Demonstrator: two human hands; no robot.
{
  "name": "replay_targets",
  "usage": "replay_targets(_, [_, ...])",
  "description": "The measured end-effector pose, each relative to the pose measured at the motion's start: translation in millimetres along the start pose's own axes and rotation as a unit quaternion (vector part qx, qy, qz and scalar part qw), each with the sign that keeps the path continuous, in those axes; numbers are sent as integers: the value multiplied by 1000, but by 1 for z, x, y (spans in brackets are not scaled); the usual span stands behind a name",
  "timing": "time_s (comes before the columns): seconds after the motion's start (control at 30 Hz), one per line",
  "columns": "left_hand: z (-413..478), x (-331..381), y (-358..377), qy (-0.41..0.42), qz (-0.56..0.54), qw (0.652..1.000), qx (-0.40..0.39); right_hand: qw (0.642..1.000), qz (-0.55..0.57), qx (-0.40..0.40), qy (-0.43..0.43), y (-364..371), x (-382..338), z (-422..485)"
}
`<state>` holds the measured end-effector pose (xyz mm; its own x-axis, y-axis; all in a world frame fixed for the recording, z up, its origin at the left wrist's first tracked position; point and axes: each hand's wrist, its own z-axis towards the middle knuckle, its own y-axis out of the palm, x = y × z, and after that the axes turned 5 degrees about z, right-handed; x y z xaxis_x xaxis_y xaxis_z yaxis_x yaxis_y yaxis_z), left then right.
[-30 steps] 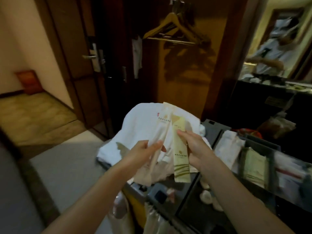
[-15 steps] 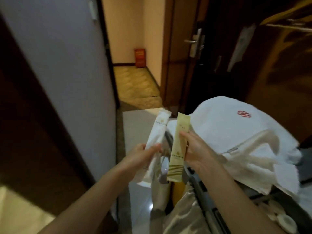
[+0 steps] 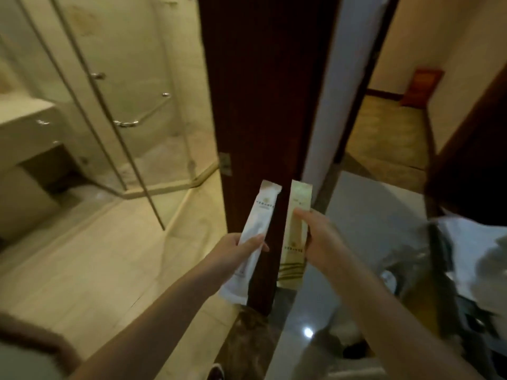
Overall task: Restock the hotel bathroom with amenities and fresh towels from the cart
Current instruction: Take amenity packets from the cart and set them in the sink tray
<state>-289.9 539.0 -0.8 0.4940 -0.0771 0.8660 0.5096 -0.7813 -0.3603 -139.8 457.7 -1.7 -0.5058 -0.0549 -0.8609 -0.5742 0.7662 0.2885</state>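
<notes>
**A:** What does the head view show in each hand?

**B:** The left hand [image 3: 233, 253] pinches a long white packet [image 3: 260, 212] low on its length, thumb across the front. The right hand [image 3: 323, 239] grips a pale green packet [image 3: 292, 253] with its fingers curled over the right edge. Both packets stand upright, side by side but apart, in front of the dark door edge [image 3: 263, 91].

**A:** Why hold them like that?

**B:** My guess is one packet per hand keeps the printed faces readable and the two kinds separate, ready to set down one at a time.

**A:** Where would they go?

**B:** The bathroom lies to the left: the shower glass [image 3: 131, 111] is far left of the door, and the corner of a pale counter [image 3: 22, 113] shows at the far left edge. That counter seems the likely spot, and neither packet is near it yet.

**A:** Any containers?

**B:** Both packets are sealed, so their contents are hidden. The cart [image 3: 444, 270] sits near right, badly blurred. Something pale lies on top, perhaps a towel [image 3: 477, 242], and I cannot tell what else it holds.
</notes>
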Motion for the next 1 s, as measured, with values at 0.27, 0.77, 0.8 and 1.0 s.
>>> replay_targets(0.27, [14, -65, -119, -35, -13, 997, 62, 994, -27, -97, 43, 134, 36, 43])
replay_targets(0.77, [50, -155, -335, -77, -96, 968, 220, 962, -46, -228, 141, 387, 84, 132])
replay_targets(0.8, [51, -159, -346, -85, -96, 963, 236, 959, -54, -235, 148, 402, 87, 136])
replay_targets(1.0, [56, -187, -408, -121, -134, 933, 311, 931, -94, -302, 185, 490, 108, 174])
